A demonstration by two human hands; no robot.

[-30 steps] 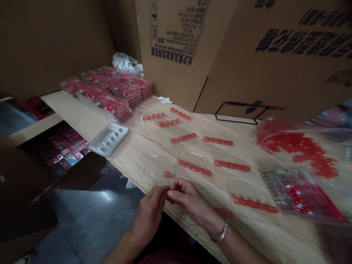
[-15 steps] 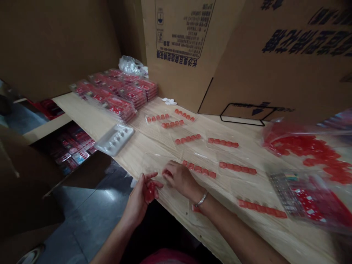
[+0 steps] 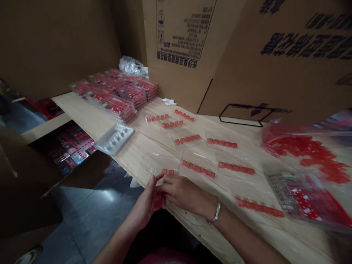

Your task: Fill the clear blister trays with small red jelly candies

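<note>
Hands (image 3: 180, 192) apart from bagged red pieces (image 3: 305, 154)

Two cardboard cartons stand at the far side of the bench (image 3: 129, 168), their print upside down. The left carton (image 3: 176, 88) bears a ruled panel (image 3: 183, 31) of tiny Chinese text and small icons, above a bolder Chinese line (image 3: 177, 60). The right carton (image 3: 275, 84) shows large dark Chinese characters (image 3: 299, 46) and a black-outlined arrow mark (image 3: 246, 113). None can be read with certainty.

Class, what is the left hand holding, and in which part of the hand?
The left hand cups a clump of small red pieces in its palm.
</note>
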